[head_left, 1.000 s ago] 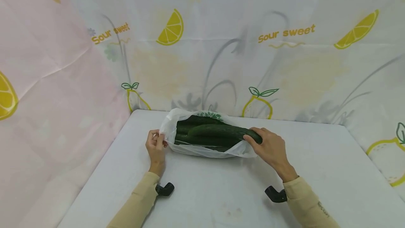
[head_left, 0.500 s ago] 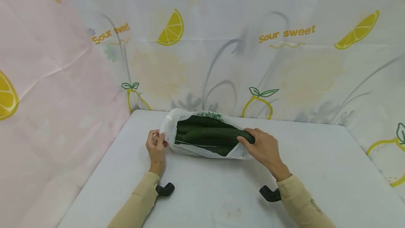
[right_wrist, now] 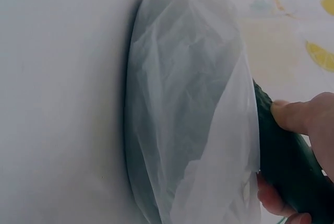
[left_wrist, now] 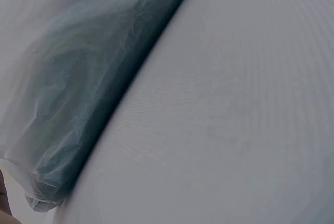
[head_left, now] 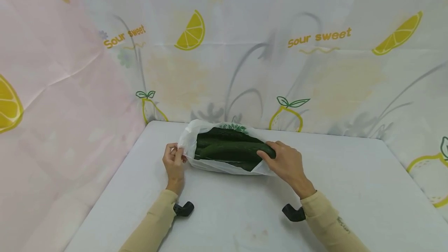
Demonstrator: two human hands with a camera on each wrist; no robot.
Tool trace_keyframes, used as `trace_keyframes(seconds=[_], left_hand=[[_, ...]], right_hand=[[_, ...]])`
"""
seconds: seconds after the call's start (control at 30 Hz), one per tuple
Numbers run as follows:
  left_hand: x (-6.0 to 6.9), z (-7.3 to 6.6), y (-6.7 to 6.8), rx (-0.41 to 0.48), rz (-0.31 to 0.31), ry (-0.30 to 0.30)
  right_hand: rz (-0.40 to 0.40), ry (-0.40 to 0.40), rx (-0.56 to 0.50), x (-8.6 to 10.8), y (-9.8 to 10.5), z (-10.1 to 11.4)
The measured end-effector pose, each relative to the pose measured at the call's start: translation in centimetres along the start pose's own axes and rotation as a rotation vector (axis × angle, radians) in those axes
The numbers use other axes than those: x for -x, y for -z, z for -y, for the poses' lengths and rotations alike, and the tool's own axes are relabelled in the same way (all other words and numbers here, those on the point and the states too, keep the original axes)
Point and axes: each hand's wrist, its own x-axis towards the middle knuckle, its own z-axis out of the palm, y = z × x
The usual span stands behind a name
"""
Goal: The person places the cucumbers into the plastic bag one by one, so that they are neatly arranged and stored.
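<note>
A white plastic bag (head_left: 224,168) with green leaf print lies on the table, its mouth spread open upward. Several dark green cucumbers lie lengthwise inside it. My right hand (head_left: 287,164) grips the right end of the top cucumber (head_left: 238,151), thumb on the near side. In the right wrist view that cucumber (right_wrist: 284,161) sticks out past the bag's edge between thumb and fingers. At the bag's left end, my left hand (head_left: 174,164) pinches the plastic rim. The left wrist view shows mostly the bag's side (left_wrist: 78,78), with only a sliver of the hand at the lower left.
The white table (head_left: 238,213) extends around the bag on every side. Behind it hangs a cloth backdrop (head_left: 217,69) with lemon prints. Black curved wrist mounts (head_left: 294,213) stick out from both beige sleeves.
My right hand has moved left and slightly down with the cucumber, whose right end now lies lower and farther into the bag. The left hand stays at the rim.
</note>
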Motion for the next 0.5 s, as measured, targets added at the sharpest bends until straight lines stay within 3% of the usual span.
trace_keyframes(seconds=[0.5], left_hand=[[0.1, 0.0, 0.2, 0.006, 0.005, -0.023]], right_hand=[[-0.001, 0.016, 0.017, -0.5, -1.3, 1.6]])
